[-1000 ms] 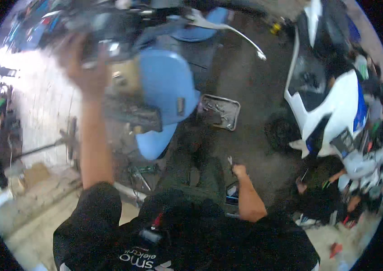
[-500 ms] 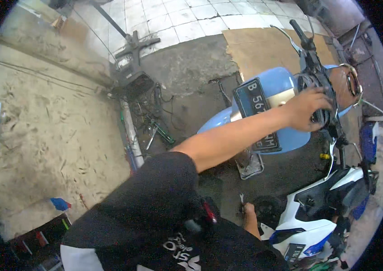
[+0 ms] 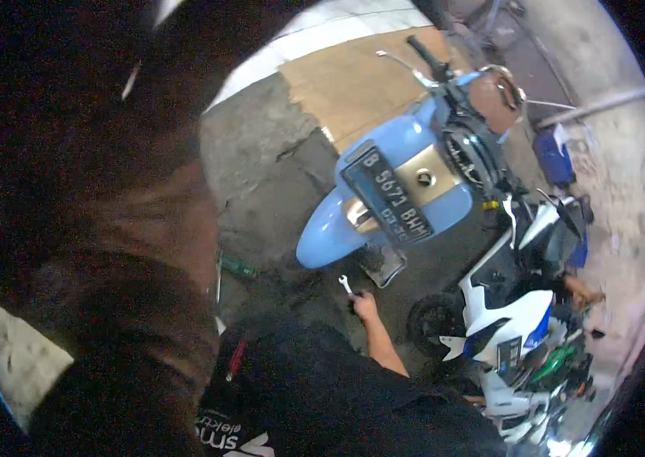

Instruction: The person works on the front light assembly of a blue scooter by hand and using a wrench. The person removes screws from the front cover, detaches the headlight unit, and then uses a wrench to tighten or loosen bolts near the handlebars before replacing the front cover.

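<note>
My right hand (image 3: 366, 306) is closed around an open-ended wrench (image 3: 346, 285), whose jaw sticks out past the fingers. It is held low in front of my body, apart from the light blue scooter (image 3: 406, 126). My left arm (image 3: 174, 221) is raised very close to the camera, a dark, blurred mass over the left part of the view. The fingers of my left hand cannot be made out in that darkness. A dark number plate (image 3: 387, 194) is fixed across the scooter's blue and gold front, below the handlebar.
A white and blue motorcycle (image 3: 501, 308) stands on the right, with another person's hand (image 3: 583, 292) beyond it. A sheet of cardboard (image 3: 353, 84) lies on the floor behind the scooter. A green tool (image 3: 236, 266) lies left of the scooter. At right stands a blue container (image 3: 553, 156).
My left hand has left the scooter's handlebar, and the arm has risen close to the camera. The view has shifted, so the scooter appears further left. The wrench stays in my right hand.
</note>
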A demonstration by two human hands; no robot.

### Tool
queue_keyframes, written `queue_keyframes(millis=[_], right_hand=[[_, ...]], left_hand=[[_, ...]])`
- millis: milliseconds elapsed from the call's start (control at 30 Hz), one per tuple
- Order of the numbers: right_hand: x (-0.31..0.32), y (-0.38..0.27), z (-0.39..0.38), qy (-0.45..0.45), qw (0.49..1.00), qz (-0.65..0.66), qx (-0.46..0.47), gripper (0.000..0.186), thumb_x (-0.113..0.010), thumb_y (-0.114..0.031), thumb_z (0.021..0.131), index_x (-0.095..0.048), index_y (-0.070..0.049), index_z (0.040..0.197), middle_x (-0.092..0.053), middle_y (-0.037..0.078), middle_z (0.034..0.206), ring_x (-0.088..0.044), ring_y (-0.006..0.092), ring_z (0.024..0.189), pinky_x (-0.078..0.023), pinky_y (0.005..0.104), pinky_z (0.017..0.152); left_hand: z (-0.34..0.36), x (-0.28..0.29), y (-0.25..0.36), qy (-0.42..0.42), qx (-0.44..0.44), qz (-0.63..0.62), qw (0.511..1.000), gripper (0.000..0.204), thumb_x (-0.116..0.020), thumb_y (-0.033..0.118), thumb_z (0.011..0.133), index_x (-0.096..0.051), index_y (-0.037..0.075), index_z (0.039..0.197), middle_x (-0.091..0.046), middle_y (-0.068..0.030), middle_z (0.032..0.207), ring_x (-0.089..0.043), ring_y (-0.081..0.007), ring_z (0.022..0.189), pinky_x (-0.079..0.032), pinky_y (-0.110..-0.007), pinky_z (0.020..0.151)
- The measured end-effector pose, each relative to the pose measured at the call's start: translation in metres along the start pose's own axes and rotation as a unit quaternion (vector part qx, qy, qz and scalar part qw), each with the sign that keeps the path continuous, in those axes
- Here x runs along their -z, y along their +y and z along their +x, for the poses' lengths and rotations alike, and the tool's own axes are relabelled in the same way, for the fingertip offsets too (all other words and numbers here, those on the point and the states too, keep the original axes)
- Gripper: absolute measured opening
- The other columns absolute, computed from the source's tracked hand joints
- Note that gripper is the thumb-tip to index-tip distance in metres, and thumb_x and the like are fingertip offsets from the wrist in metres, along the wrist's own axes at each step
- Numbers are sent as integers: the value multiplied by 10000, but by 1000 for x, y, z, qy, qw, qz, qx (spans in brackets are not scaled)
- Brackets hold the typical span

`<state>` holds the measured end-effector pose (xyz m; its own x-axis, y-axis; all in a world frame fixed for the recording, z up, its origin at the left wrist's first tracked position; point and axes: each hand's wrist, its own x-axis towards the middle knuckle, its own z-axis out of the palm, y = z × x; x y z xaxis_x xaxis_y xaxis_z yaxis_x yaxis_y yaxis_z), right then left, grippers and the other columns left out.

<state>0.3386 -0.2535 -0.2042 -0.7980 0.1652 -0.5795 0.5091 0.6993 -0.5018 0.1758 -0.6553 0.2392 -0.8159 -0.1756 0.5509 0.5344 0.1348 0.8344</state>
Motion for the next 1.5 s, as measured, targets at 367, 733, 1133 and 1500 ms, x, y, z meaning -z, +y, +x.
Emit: queue_keyframes(millis=[367,733,1133,1500], right_hand=[[19,137,-64,66,971,59,-220,256,-632,-213,846,-671,23,937,-644,170,764,-628,259,643,-475,405,564],[11,137,-93,12,946,137,-293,258,-627,-214,853,-673,9,976,-640,177,792,-628,295,650,-487,394,558],[227,-358,138,80,948,268,155,287,-652,-220,831,-661,-23,1039,-637,165,833,-622,294,660,-494,384,562],[223,-474,80,-67,870,233,429,336,-675,-226,810,-650,-52,1097,-634,154,870,-617,293,670,-500,375,565]], left_hand=[[26,-60,15,-113,-23,-36,993,455,-746,169,787,-561,36,1181,-642,-115,1089,-616,-212,1007,-488,-357,873],[101,-99,-1,-155,-91,-46,983,493,-757,185,773,-548,34,1193,-637,-126,1095,-614,-224,1013,-484,-365,878],[270,-61,-123,-210,-57,-113,969,535,-770,203,758,-534,32,1207,-631,-138,1101,-612,-237,1020,-479,-373,883],[379,-55,-203,-182,-147,-83,969,573,-781,220,745,-520,30,1219,-626,-148,1107,-611,-248,1026,-474,-381,888]])
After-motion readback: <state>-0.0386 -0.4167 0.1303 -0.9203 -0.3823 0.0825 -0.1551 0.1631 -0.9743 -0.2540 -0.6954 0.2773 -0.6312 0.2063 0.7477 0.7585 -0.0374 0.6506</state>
